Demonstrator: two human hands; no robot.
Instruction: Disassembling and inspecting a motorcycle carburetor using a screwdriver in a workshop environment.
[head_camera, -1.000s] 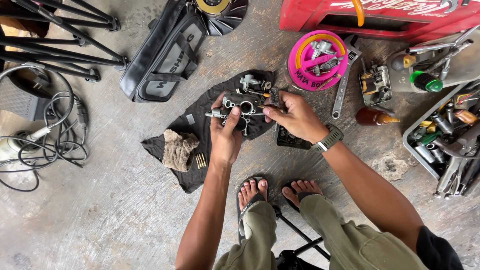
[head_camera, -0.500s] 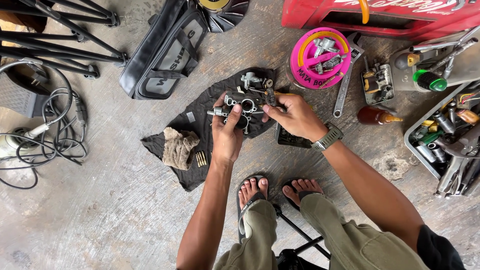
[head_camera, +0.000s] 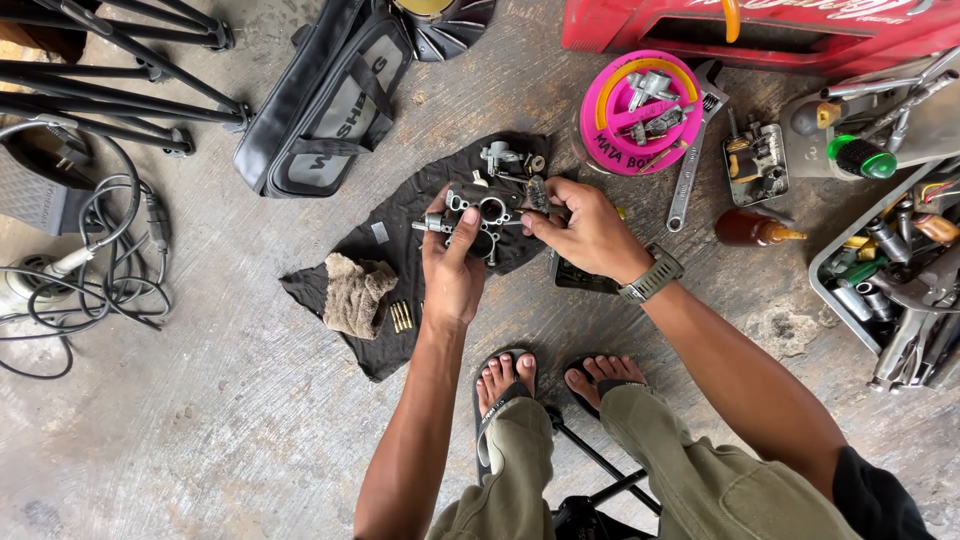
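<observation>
Head view: nearest us, our sandalled feet (head_camera: 548, 380) rest on the concrete floor (head_camera: 200, 440). Above them our left hand (head_camera: 452, 268) is closed around the carburetor body (head_camera: 478, 215), held over the dark cloth (head_camera: 400, 260). Our right hand (head_camera: 585, 228) pinches its fingertips at the body's right side; what it grips is too small to tell. Loose small parts (head_camera: 505, 157) and brass jets (head_camera: 400, 316) lie on the cloth, so we judge the work partway. Beyond sits the pink bowl (head_camera: 650, 110) of pieces.
</observation>
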